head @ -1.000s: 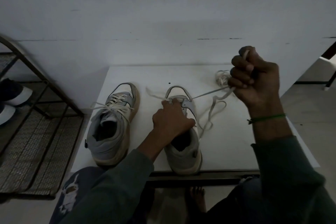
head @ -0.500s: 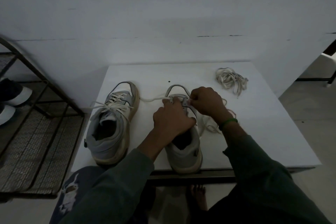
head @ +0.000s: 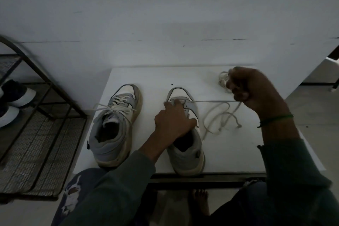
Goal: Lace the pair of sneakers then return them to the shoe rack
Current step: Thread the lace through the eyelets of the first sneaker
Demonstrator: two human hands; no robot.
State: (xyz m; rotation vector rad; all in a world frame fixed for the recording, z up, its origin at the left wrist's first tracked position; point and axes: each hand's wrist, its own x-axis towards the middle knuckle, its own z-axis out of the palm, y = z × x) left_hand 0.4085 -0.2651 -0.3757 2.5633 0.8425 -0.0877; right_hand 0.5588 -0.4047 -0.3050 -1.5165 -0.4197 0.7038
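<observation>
While a metal shoe rack [head: 36, 143] stands at left, a white table [head: 238, 152] holds two grey sneakers [head: 113, 134]. The left hand [head: 172, 121] grips the right-hand sneaker [head: 189, 158] by its upper; the right hand [head: 256, 88], fisted around its lace [head: 212, 101], holds it taut.

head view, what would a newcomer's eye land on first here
The right hand, fisted at the far right of the table, pulls a white lace taut from the middle sneaker, which the left hand grips. Left of it stands the other sneaker, already laced, with the shoe rack further left.
</observation>
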